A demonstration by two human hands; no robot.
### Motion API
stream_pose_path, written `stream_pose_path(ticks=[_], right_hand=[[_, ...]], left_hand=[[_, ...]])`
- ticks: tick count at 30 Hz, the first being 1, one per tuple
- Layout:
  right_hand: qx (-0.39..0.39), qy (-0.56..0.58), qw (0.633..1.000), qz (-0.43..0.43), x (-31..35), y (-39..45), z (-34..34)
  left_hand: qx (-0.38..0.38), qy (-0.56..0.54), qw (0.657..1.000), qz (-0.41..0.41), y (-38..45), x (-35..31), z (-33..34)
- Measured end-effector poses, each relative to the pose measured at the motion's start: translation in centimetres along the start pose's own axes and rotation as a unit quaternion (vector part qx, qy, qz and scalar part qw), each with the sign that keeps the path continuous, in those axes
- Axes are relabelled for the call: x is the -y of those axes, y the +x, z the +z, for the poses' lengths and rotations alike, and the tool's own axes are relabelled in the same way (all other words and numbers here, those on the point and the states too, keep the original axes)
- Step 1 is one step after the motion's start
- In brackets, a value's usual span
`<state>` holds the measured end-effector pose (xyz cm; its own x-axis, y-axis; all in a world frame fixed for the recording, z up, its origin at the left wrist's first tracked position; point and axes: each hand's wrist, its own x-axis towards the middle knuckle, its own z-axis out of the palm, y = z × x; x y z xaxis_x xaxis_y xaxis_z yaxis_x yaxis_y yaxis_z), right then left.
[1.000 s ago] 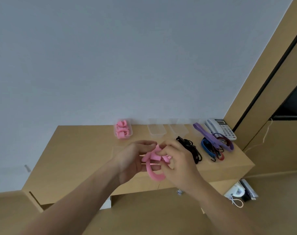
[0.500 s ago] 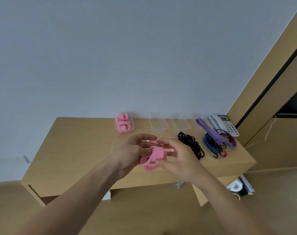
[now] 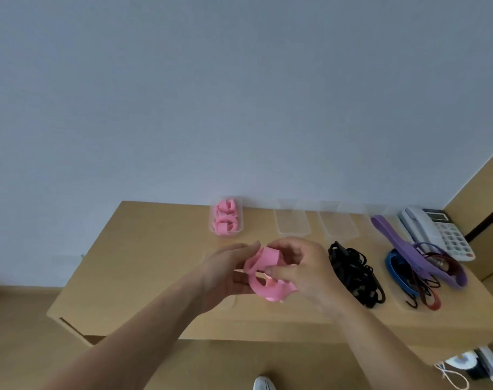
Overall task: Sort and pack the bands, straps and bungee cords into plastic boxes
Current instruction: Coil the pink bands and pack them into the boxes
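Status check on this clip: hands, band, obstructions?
Left hand and right hand both gripping pink band, folding it above desk. Pink-filled box behind, path unobstructed.

White telephone [image 3: 434, 232] on wooden desk [image 3: 155, 249].

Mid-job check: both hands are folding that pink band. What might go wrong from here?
1. The pink band is only partly folded between the left hand and right hand; it may spring open if the grip loosens.
2. The pink box already looks full, so another band may not fit.
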<state>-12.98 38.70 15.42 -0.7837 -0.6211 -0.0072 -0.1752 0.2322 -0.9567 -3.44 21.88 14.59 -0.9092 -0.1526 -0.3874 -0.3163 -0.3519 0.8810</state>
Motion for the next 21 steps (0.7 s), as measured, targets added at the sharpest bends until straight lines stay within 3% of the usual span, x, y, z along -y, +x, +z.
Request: stream_pose_path(ticks=[12, 21], right_hand=[[-0.108, -0.15, 0.97, -0.158, -7.1, 7.9, -5.8], [-0.014, -0.144, 0.965, -0.217, -9.5, 11.1, -10.8]], left_hand=[[0.009, 0.073, 0.993, -0.089, 12.3, -2.5, 4.4], [-0.047, 0.047, 0.988, -0.137, 18.7, -2.7, 5.8]])
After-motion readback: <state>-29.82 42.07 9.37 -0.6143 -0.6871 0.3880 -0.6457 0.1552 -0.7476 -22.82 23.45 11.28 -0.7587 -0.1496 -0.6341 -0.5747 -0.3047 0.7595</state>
